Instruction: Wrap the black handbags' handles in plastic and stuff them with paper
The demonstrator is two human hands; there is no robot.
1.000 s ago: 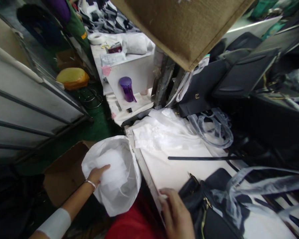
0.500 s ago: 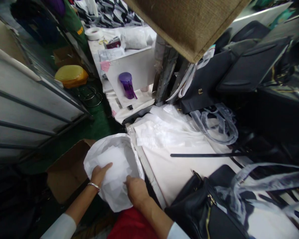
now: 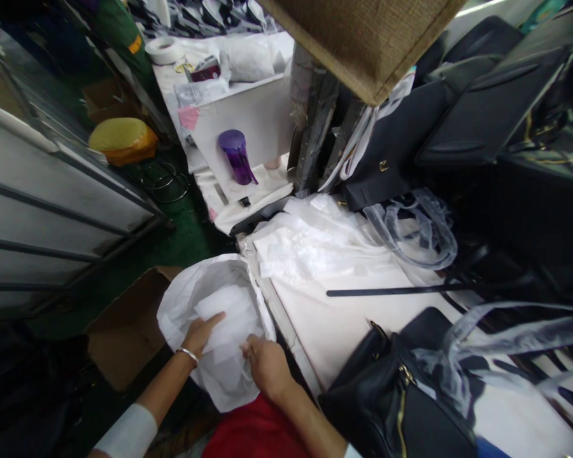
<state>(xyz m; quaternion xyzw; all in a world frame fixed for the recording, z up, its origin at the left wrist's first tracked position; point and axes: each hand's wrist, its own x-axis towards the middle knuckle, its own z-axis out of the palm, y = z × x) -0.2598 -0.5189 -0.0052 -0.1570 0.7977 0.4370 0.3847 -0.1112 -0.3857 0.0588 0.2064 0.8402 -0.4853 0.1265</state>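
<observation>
Both my hands are inside a large white plastic bag (image 3: 181, 299) that hangs open beside the table's left edge. My left hand (image 3: 201, 332) lies with fingers stretched flat on the white sheets (image 3: 226, 312) stacked in the bag. My right hand (image 3: 263, 364) is closed in a pinch on the lower edge of those sheets. A black handbag (image 3: 396, 394) with gold hardware sits on the white table (image 3: 344, 324) just to the right of my right arm.
A brown cardboard box (image 3: 124, 324) stands on the green floor under the bag. White bags (image 3: 305, 245), a black strap (image 3: 410, 289) and clear plastic wrap (image 3: 420, 229) lie on the table. More black handbags (image 3: 458, 127) are stacked behind. A purple cup (image 3: 236, 156) sits on a far table.
My right hand left the handbag on the table and moved left into the white bag, closing on the sheets. My left hand stayed on the sheets.
</observation>
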